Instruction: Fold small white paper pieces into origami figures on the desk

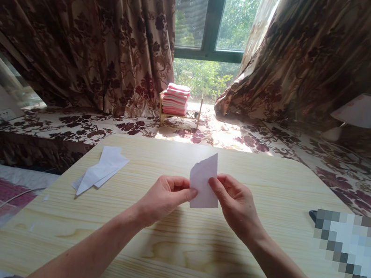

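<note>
Above the middle of the light wooden table (136, 263), a small piece of white paper (204, 180) is held up between my two hands. Its upper left edge looks uneven, as if torn. My left hand (170, 198) pinches the paper's left side, thumb on the near face and fingers behind. On the right side my right hand (234, 201) grips it the same way, its thumb lying on the near face. Several white paper pieces (104, 170) lie overlapping at the table's left.
Small paper scraps (45, 198) lie near the left edge. A pixelated device (354, 257) occupies the right edge. Beyond the table, folded pink cloths (175, 99) are stacked on a small stand before the window, and a lamp (364, 110) stands at right.
</note>
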`<act>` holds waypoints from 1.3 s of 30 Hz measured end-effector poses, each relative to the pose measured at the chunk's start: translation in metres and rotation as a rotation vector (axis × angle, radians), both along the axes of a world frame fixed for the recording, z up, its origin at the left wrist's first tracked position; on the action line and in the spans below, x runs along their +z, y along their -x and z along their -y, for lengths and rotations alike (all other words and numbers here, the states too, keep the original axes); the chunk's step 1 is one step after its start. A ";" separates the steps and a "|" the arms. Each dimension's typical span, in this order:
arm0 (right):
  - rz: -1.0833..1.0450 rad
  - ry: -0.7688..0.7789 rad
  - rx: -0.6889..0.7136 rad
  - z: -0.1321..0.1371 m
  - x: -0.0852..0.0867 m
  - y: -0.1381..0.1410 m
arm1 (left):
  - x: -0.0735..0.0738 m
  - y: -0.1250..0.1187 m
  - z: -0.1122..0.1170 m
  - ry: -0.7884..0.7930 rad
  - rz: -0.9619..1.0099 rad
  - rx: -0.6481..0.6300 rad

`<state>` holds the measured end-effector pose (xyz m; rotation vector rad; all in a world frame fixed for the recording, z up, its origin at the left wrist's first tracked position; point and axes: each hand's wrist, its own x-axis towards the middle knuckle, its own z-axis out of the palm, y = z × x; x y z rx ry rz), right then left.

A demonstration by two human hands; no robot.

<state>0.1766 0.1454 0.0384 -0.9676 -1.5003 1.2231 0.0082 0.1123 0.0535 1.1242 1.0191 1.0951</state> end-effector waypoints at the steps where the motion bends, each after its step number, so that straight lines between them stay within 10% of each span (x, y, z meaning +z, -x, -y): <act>1: -0.012 0.026 0.005 0.000 0.000 0.000 | 0.001 0.000 0.000 0.002 -0.003 -0.002; 18: 0.143 -0.070 0.050 0.015 0.004 0.011 | 0.001 0.002 -0.002 -0.162 -0.040 0.302; 39: 0.141 -0.207 0.001 0.014 0.004 0.010 | -0.001 -0.005 0.004 -0.301 -0.324 0.317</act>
